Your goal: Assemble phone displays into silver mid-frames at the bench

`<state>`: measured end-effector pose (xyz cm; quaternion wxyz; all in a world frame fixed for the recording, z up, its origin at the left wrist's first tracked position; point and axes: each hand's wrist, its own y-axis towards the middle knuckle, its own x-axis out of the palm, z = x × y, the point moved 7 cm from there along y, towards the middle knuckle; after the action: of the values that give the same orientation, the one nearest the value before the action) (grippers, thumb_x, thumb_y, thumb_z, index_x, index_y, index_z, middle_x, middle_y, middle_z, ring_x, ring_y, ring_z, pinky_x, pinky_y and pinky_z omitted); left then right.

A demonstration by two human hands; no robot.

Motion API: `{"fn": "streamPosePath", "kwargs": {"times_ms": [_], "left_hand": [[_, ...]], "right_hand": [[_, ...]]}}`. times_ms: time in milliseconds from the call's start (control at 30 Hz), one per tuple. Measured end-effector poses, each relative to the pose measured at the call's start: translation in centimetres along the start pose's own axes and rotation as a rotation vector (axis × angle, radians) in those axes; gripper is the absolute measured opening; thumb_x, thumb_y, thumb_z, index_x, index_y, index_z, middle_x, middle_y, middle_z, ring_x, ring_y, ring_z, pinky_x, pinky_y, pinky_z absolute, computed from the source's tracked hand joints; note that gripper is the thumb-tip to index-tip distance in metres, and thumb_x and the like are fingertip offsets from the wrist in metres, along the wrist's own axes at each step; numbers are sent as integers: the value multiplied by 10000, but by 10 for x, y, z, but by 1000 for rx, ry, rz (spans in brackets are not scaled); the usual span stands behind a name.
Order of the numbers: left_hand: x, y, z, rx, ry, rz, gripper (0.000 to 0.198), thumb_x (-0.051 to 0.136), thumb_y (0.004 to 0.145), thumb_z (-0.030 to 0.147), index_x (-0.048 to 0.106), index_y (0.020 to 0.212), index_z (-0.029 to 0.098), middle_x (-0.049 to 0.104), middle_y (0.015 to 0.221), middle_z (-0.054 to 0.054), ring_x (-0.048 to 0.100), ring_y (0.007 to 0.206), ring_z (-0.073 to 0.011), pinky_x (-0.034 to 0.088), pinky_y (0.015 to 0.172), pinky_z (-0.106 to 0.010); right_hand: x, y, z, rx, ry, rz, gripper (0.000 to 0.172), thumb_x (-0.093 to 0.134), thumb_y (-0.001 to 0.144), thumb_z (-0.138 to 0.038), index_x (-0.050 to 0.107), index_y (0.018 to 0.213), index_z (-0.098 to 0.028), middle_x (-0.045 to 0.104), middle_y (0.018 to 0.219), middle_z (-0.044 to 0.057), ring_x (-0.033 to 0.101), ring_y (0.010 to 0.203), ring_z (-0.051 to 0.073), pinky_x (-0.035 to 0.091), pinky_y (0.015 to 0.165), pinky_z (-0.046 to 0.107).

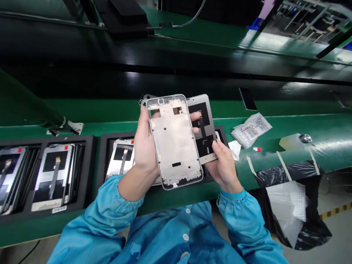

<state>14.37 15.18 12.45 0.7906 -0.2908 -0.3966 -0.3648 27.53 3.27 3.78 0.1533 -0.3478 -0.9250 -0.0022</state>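
My left hand (pixel 145 147) is wrapped round a silver phone middle frame (pixel 176 143), its flat inner side facing up and tilted toward me. My right hand (pixel 224 164) pinches the lower right corner of a phone screen panel (pixel 208 128), which has black patches and a flex cable on its back. The panel lies partly behind the frame, and fingertips of my left hand show at its edge. Below my left wrist, another screen panel (pixel 121 157) rests in a dark foam tray (pixel 106 144), partly hidden by my arm.
To the left, a foam tray (pixel 89 155) holds rows of upright screen panels (pixel 55 176). At the right are a stack of clear plastic bags (pixel 251 129), a bottle with a metal top (pixel 292 142) and a black bag (pixel 316 226) taped to the bench edge. A dark phone (pixel 248 99) lies farther back.
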Motion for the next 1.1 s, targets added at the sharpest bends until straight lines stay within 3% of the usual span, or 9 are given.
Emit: {"fn": "streamPosePath", "kwargs": {"times_ms": [133, 233, 433, 800, 1000, 1100], "left_hand": [[1, -1, 14, 34, -38, 17, 914, 208, 1180, 773, 543, 1720, 116, 875, 1255, -184, 865, 860, -273, 752, 787, -426], [1, -4, 19, 50, 4, 28, 917, 227, 1163, 804, 565, 1719, 157, 858, 1346, -182, 880, 987, -313, 760, 882, -479], [-4, -4, 21, 120, 148, -25, 959, 327, 1097, 910, 654, 1651, 199, 833, 1409, -174, 833, 1237, -401, 751, 945, -527], [-15, 0, 30, 255, 340, -233, 836, 367, 1121, 850, 705, 1575, 235, 689, 1655, -163, 687, 1485, -446, 722, 1042, -558], [-15, 0, 33, 346, 335, -139, 802, 397, 1104, 877, 778, 1450, 262, 677, 1679, -136, 766, 1344, -436, 739, 959, -568], [-10, -1, 30, 293, 290, -106, 825, 403, 1099, 887, 767, 1460, 240, 706, 1629, -159, 769, 1335, -429, 740, 965, -567]], "right_hand": [[-9, -14, -5, -35, 69, 92, 433, 930, 904, -620, 820, 1168, -296, 878, 1245, 59, 804, 1326, 382, 755, 1031, 579], [-3, -22, -9, -30, 127, 50, 399, 883, 976, -517, 789, 1317, -333, 837, 1425, 21, 752, 1437, 340, 734, 1097, 546], [14, -24, 0, -13, 80, -105, 571, 649, 1084, -760, 672, 1537, -414, 753, 1580, 28, 673, 1545, 353, 713, 1107, 631], [29, -27, 14, 12, 56, -211, 700, 513, 1097, -853, 686, 1605, -403, 763, 1577, 45, 598, 1623, 343, 597, 1270, 651], [40, -33, 18, 57, 114, -211, 755, 514, 1075, -886, 696, 1600, -376, 767, 1571, 78, 618, 1603, 352, 592, 1266, 659], [33, -32, 22, 43, 97, -201, 793, 520, 1064, -894, 681, 1616, -348, 765, 1565, 102, 648, 1565, 361, 604, 1250, 655]]}}
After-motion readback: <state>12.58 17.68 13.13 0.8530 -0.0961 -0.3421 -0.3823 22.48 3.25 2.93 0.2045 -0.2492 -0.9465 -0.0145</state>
